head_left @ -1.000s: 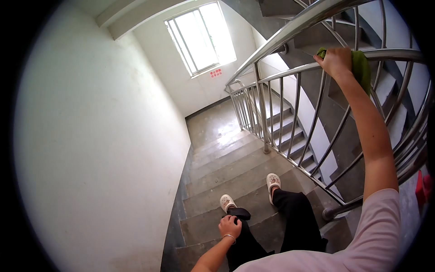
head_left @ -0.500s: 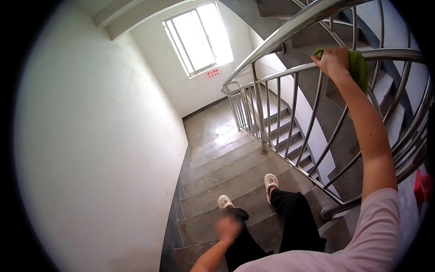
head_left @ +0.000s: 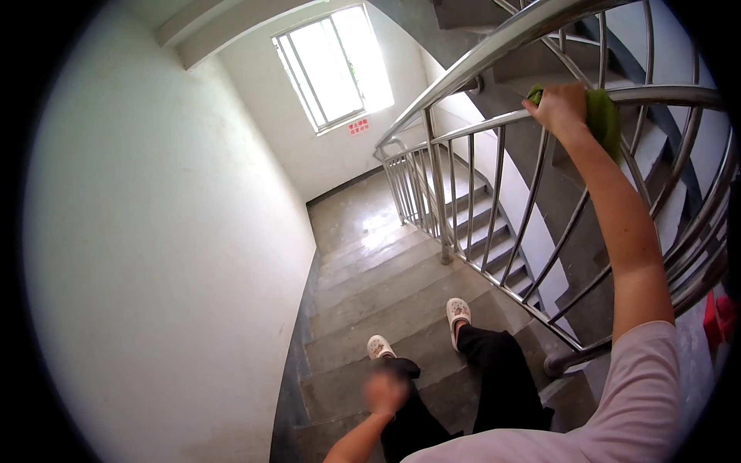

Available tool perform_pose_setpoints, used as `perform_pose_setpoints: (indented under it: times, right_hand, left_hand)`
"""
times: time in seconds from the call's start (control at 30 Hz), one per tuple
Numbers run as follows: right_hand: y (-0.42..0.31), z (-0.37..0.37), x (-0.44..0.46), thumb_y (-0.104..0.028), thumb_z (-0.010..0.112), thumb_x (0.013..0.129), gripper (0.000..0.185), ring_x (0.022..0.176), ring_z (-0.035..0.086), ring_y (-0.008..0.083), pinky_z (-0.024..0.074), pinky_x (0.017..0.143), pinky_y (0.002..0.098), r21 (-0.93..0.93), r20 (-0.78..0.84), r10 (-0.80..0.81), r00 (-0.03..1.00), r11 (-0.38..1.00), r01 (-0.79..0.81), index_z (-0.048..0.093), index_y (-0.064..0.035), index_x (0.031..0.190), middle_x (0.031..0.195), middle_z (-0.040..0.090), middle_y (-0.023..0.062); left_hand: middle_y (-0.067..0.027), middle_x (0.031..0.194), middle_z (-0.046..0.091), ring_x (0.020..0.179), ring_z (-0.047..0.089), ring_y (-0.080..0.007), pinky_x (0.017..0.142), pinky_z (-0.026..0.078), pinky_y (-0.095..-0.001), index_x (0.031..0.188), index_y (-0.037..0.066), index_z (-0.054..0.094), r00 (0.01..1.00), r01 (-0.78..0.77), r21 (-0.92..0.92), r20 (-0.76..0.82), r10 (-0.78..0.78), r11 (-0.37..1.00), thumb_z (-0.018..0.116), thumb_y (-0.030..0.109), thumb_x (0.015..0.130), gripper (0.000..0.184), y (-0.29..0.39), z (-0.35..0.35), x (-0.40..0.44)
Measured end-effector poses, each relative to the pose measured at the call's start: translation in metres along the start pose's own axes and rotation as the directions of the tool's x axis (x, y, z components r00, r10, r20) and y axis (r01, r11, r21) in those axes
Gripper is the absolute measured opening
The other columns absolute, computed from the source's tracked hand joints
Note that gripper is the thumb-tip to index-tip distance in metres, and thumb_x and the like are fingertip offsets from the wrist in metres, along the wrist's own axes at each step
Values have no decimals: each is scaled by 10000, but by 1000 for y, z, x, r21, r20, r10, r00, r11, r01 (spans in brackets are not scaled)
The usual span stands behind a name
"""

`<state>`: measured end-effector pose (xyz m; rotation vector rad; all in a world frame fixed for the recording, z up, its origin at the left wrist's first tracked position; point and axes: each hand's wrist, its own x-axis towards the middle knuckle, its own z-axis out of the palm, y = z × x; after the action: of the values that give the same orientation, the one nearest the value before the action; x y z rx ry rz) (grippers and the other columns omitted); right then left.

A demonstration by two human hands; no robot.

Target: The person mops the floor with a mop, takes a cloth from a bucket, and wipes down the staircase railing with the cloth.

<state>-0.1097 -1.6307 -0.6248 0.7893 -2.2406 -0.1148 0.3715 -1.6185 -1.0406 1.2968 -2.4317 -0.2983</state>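
Observation:
My right hand [head_left: 562, 108] is closed around a green cloth [head_left: 603, 123] on the lower metal rail [head_left: 671, 94] of the stair railing. Part of the cloth hangs down behind the wrist, and a bit of it shows by the thumb. Low in the view, my left hand [head_left: 386, 391] lies at my left knee, over the black trousers [head_left: 505, 378]. A blur covers its fingers, so their shape cannot be made out.
Concrete steps [head_left: 370, 316] lead down to a landing [head_left: 351, 212] below a window [head_left: 332, 69]. A white wall [head_left: 170, 255] borders the left side. Metal balusters stand at the right, and a red object [head_left: 719, 318] is at the right edge.
My right hand and the cloth have shifted slightly left in the view, still at the rail. The whole scene has drifted a little left as well. My left hand stays at the knee.

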Motion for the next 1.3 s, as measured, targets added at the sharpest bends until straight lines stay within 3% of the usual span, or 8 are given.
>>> perform_pose_setpoints:
  times: [0.4, 0.43, 0.7, 0.83, 0.87, 0.93, 1.0, 1.3]
  right_hand:
    - [-110, 120, 45, -591, 410, 809, 564, 942, 569, 235, 323, 856, 425, 11, 128, -131, 983, 991, 131, 622, -113, 1018, 994, 629, 67]
    - [-122, 135, 45, -582, 499, 762, 507, 806, 588, 235, 366, 734, 356, -6, -57, -119, 991, 993, 119, 656, -106, 840, 798, 640, 88]
    - [-162, 170, 66, -583, 476, 776, 501, 824, 588, 229, 381, 735, 359, 5, 112, -79, 991, 997, 79, 657, -120, 847, 851, 641, 88]
    - [-149, 170, 61, -601, 484, 763, 537, 835, 590, 233, 383, 768, 355, 34, 55, -135, 989, 991, 133, 644, -105, 892, 864, 639, 92]
    - [-143, 173, 57, -593, 513, 749, 542, 844, 590, 246, 385, 786, 362, 79, -157, -94, 983, 991, 107, 639, -89, 903, 867, 639, 98]
    - [-128, 145, 51, -585, 542, 735, 550, 853, 590, 259, 388, 803, 369, 108, -371, -51, 927, 989, 97, 635, -73, 915, 869, 639, 104]
    - [-101, 90, 40, -582, 557, 729, 554, 864, 591, 287, 384, 846, 389, 27, 166, -64, 984, 998, 60, 633, -72, 933, 872, 640, 100]
    - [90, -95, -33, -646, 436, 776, 600, 820, 613, 298, 470, 703, 417, -79, 83, -54, 995, 995, 60, 637, -90, 877, 848, 639, 134]
  left_hand:
    - [-138, 654, 585, 590, 562, -334, 516, 436, -442, 651, 90, 611, 984, 126, -106, 139, -110, 986, 625, 304, 639, 214, 3, -11, 9]
    - [-134, 670, 587, 613, 565, -330, 530, 437, -442, 658, 90, 613, 986, 134, -129, 121, -118, 983, 625, 305, 635, 216, 5, -17, 11]
    - [-119, 685, 580, 641, 557, -316, 551, 429, -436, 688, 104, 615, 986, 148, -66, 83, -142, 987, 622, 322, 628, 226, -4, 1, 8]
    - [-90, 733, 584, 699, 561, -281, 602, 437, -416, 717, 127, 630, 974, 153, 45, 165, -158, 987, 598, 336, 647, 223, -20, 35, 6]
    - [-90, 733, 584, 699, 561, -281, 602, 437, -416, 717, 127, 630, 977, 155, 26, 143, -157, 988, 598, 336, 647, 223, -26, 46, 2]
    - [-56, 843, 591, 838, 551, -244, 687, 430, -401, 755, 139, 646, 995, 93, 147, 11, -95, 985, 566, 342, 673, 232, -35, 63, -4]
    - [-35, 928, 577, 940, 513, -229, 759, 406, -397, 791, 145, 655, 986, 127, 112, 96, -138, 986, 540, 338, 693, 245, -38, 70, -2]
    - [-39, 1013, 547, 994, 484, -253, 807, 401, -418, 908, 139, 620, 980, 182, 36, 77, -184, 983, 543, 330, 740, 265, -33, 53, -18]
